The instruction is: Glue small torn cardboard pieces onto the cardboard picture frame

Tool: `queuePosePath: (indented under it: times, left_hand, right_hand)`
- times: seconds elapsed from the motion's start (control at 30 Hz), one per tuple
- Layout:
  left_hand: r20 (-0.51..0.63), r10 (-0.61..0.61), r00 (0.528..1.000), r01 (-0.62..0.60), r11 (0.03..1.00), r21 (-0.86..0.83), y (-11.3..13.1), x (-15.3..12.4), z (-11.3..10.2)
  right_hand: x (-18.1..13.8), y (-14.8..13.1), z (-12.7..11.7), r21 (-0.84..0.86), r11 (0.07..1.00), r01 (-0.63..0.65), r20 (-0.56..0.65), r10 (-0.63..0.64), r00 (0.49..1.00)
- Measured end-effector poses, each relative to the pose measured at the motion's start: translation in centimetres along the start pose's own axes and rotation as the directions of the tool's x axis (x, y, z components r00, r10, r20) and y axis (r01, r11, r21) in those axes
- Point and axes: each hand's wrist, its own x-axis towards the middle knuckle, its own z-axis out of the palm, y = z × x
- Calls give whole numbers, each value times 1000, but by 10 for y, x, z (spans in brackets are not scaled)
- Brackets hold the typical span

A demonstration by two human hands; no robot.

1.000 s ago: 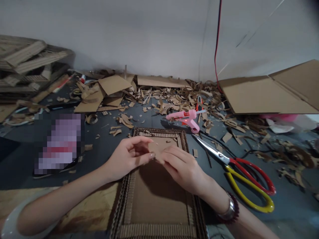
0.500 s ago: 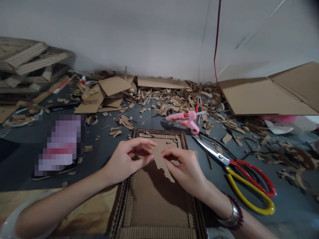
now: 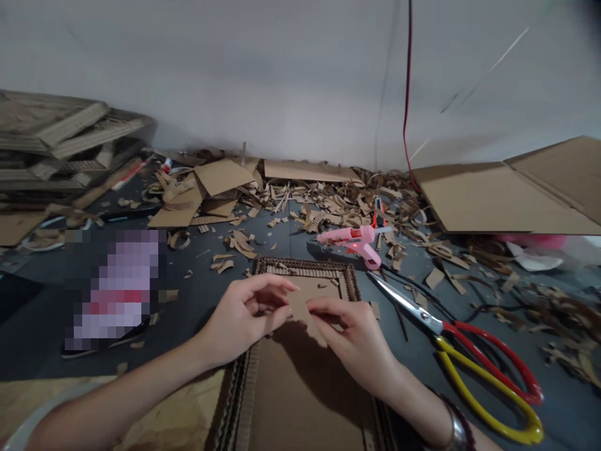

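Observation:
Both my hands meet over a brown cardboard frame with a ribbed corrugated border, lying flat in front of me. My left hand and my right hand each pinch a small, ragged-edged piece of cardboard between thumb and fingers, holding it just above the frame's inner panel. A bracelet sits on my right wrist.
Red-and-yellow-handled scissors lie right of the frame. A pink glue gun rests beyond it. Cardboard scraps litter the dark floor along the wall. A flattened carton lies at right, stacked cardboard at left, a red cable hangs down.
The camera tilted slightly, so everything sits lower in view. My hands turned the small cardboard piece between the fingers; it now shows less of its length than half a second ago.

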Motion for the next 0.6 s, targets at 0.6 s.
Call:
queuePosePath:
  times: [0.6]
  left_hand:
    - [8, 135, 991, -135, 977, 166, 4, -1, 0]
  right_hand:
    - [3, -6, 3, 194, 949, -250, 20, 251, 968]
